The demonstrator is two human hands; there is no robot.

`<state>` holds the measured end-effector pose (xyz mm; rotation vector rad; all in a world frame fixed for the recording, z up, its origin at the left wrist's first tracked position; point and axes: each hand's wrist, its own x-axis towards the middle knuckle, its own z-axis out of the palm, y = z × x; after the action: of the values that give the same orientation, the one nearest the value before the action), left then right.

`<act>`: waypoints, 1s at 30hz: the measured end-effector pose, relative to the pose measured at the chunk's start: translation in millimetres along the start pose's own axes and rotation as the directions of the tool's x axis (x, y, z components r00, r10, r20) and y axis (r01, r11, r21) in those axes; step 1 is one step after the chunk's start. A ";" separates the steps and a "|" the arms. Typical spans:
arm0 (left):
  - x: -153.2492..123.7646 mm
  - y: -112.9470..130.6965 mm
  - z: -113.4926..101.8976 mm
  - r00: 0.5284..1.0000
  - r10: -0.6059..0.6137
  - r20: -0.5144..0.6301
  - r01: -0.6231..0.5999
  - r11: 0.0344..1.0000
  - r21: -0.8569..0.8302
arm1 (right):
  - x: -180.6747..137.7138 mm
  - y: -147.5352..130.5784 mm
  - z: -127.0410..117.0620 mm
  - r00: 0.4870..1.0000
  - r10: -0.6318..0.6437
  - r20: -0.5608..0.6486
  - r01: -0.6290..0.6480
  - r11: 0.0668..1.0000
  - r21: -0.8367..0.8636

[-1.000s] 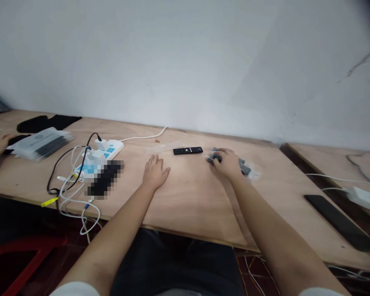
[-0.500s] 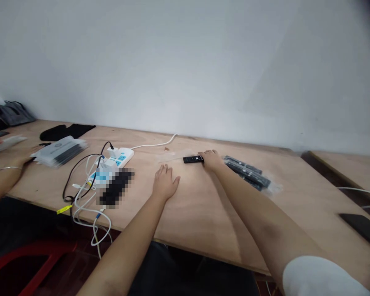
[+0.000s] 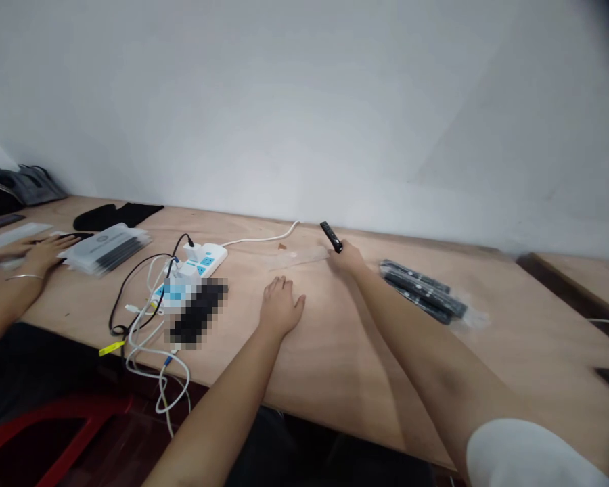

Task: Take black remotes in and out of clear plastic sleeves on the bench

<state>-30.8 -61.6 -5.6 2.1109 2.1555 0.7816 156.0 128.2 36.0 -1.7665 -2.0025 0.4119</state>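
A black remote control (image 3: 330, 236) points up and away from my right hand (image 3: 348, 260), which is closed around its near end. Just left of that hand, a clear plastic sleeve (image 3: 304, 257) lies flat on the wooden table (image 3: 329, 352). My left hand (image 3: 280, 306) rests palm down on the wood, fingers forward and thumb out to the side, holding nothing. Several wrapped remote controls (image 3: 421, 291) lie in clear plastic to the right of my right forearm.
Left of my left hand are a white power strip (image 3: 214, 256) with tangled cables and a blurred-out black object (image 3: 197, 312). A co-worker's hands (image 3: 48, 251) are beside a stack of plastic sleeves (image 3: 106, 249). A red chair (image 3: 81, 409) stands below the table edge.
My right hand has lifted the remote control off the table and tilted it upward, uncovering the plastic sleeve. My left hand stays flat. The co-worker's hand now lies by the stack.
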 end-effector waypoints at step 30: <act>2.1 -3.9 -2.8 0.981 0.119 -0.152 -0.138 0.984 -0.116 | -144.7 38.5 -20.8 0.937 -0.350 -0.015 0.350 0.936 0.025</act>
<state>-35.6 -60.4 -3.9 2.2100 1.9877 1.0842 212.6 -10.6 16.7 -1.3511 -2.2340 0.3097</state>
